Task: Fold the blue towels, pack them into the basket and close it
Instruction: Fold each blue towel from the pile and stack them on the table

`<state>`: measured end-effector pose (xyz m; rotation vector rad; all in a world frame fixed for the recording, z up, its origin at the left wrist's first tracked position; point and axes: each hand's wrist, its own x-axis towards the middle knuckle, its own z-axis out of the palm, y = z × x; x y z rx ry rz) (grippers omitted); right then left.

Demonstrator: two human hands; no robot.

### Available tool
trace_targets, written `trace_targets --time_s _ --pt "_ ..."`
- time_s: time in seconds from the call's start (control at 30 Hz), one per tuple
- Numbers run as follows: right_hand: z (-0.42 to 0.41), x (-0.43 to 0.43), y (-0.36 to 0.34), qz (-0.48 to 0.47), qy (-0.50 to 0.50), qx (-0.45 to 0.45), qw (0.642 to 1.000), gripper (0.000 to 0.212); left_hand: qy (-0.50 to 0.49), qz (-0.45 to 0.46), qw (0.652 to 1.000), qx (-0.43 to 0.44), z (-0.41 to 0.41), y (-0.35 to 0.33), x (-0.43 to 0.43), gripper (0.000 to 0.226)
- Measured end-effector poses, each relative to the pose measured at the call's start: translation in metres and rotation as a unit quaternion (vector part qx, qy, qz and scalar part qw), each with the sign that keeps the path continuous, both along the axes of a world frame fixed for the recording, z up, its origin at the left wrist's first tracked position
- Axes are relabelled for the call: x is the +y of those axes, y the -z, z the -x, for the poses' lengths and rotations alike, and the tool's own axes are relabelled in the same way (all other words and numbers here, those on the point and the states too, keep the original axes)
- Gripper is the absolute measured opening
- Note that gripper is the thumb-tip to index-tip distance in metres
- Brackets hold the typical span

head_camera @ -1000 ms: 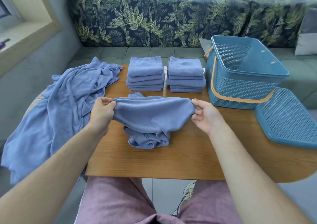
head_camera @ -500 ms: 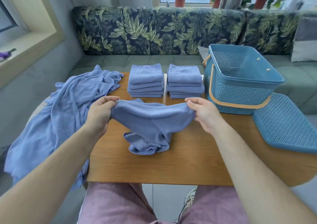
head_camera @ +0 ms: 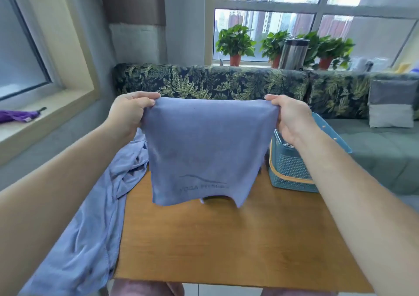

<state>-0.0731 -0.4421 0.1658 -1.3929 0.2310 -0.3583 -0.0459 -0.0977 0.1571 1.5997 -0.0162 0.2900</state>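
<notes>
A: Since a second ago the towel [head_camera: 208, 150] has gone up. It lay bunched low on the table [head_camera: 226, 245]; now it hangs flat in front of the sofa [head_camera: 215, 80], and the head camera has tipped up to take in the window.

B: How does the person hold it?

A: By the top corners. The left hand [head_camera: 130, 112] pinches the left corner, thumb toward the person and fingers curled over the edge. The right hand [head_camera: 289, 116] pinches the right corner the same way. The top edge is stretched straight between them.

B: And the lower edge?

A: It hangs over the middle of the table, both corners drooping a little below the centre. Print reading "YOGA" sits just above it. Whether the edge touches the wood cannot be told.

B: What stands to either side?

A: On the right, the basket [head_camera: 292, 168] sits at the table's far right, partly hidden by the right hand and forearm; the towel's right edge overlaps its left wall in this view. On the left, a pile [head_camera: 90, 216] of unfolded towels drapes over the table's left edge and falls below it.

B: Where is there room?

A: Bare wood runs from below the hanging edge to the table's near edge, bounded by the pile on the left and the right forearm above.
</notes>
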Motion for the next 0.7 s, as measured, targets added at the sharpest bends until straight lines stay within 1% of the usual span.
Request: trace_targets --time_s 0.13,0.3,0.5,0.57,0.6,0.67,0.7 --pt "0.001 -0.006 -0.030 0.032 -0.012 -0.020 0.999 0.022 -0.010 -0.005 1.000 -0.029 0.002 -0.030 -0.012 0.023" --pt "0.016 -0.018 -0.046 0.031 -0.036 -0.053 0.997 0.026 -0.010 0.003 0.999 -0.043 0.011 -0.046 -0.011 0.027" --pt "0.046 -0.026 -0.048 0.064 -0.084 -0.059 0.993 0.036 0.047 0.077 0.995 -0.039 0.031 -0.049 -0.015 0.045" --pt "0.052 -0.029 -0.049 0.065 -0.081 -0.063 0.993 0.031 0.065 0.094 0.993 -0.040 0.037 -0.049 -0.014 0.047" --pt "0.055 -0.031 -0.050 0.061 -0.078 -0.070 0.993 0.025 0.068 0.103 0.991 -0.044 0.040 -0.048 -0.013 0.045" --pt "0.059 -0.034 -0.053 0.055 -0.071 -0.088 0.992 0.014 0.064 0.126 0.988 -0.060 0.044 -0.048 -0.014 0.031" --pt "0.059 -0.037 -0.053 0.057 -0.069 -0.093 0.992 0.012 0.060 0.143 0.985 -0.071 0.046 -0.048 -0.015 0.024"
